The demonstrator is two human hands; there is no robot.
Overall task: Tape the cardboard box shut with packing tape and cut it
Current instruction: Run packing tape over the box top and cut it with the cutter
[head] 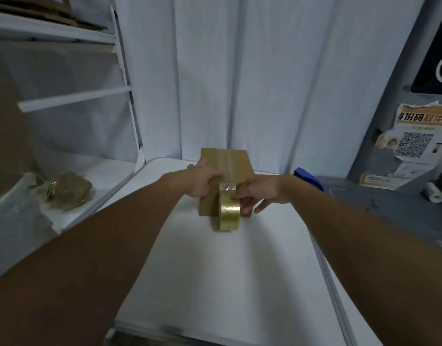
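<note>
1. Head view: your cardboard box (227,163) sits on the white surface (215,270), toward its far end, with a strip of clear tape already running along the top seam.
2. Your left hand (202,179) presses down on the box's near top edge, fingers closed over the tape where it turns down the front face.
3. Your right hand (261,192) holds the roll of tape (230,216) just in front of the box, thumb and fingers pinching it at the side. The roll hangs from the strip, low against the front face.
4. You look to be at the end of the taping pass: the seam is covered, the cut is not yet made.
5. Next, the strip needs severing near the box edge. No cutter is plainly visible, though a blue object (308,178) lies to your right; what it is, I cannot tell.
</note>
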